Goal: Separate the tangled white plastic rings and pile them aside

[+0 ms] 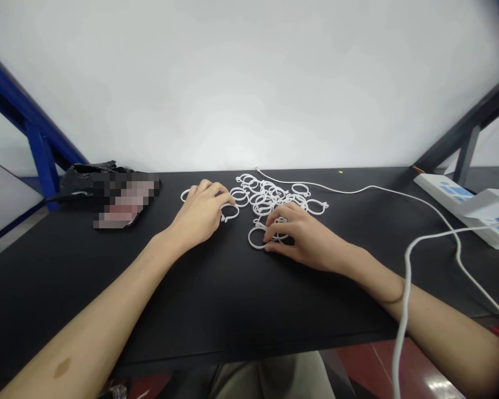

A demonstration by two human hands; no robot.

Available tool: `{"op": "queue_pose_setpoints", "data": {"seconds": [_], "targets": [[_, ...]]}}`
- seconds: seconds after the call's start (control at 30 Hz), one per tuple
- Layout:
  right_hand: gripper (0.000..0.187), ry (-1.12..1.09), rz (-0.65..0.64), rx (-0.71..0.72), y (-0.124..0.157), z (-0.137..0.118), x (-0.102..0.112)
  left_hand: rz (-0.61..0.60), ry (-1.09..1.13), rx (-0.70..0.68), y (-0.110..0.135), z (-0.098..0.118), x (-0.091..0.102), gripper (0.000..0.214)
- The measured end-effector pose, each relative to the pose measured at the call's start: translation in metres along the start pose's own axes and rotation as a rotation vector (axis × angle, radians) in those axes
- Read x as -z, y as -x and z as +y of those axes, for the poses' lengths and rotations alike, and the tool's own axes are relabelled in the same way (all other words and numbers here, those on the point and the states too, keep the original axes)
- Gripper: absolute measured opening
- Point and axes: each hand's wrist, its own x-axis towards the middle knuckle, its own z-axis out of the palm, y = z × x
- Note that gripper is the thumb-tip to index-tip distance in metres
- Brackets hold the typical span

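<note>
Several white plastic rings, each with a small eyelet clip, lie in a loose pile point(270, 194) on the black table. My left hand point(203, 210) rests palm down at the pile's left side, its fingers stretched forward and slightly apart. One ring point(231, 206) shows beside its index finger, and part of another ring point(184, 195) peeks out on its far left; the hand covers whatever is under it. At the near side of the pile, my right hand point(295, 233) has its thumb and fingertips closed on the edge of a white ring point(255, 237). More rings show under its fingers.
On the left lie a black plastic bag point(83, 177) and a partly blurred phone-like object point(128, 202). A white cable point(370, 187) runs from behind the pile to the right, past my right forearm. A white-and-blue box point(453, 191) sits at the right; a white wall rises behind.
</note>
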Motion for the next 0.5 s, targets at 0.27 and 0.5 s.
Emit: {"op": "queue_pose_setpoints", "data": {"seconds": [0.27,0.5], "targets": [[0.016,-0.011,0.02,-0.03,-0.001,-0.004,0.001,-0.057,-0.02,-0.028,0.001,-0.004,-0.001,0.018],[0.027,-0.017,0.143,-0.071,-0.001,-0.006,0.0,-0.001,0.167,-0.12,0.0,0.025,0.009,0.01]]}}
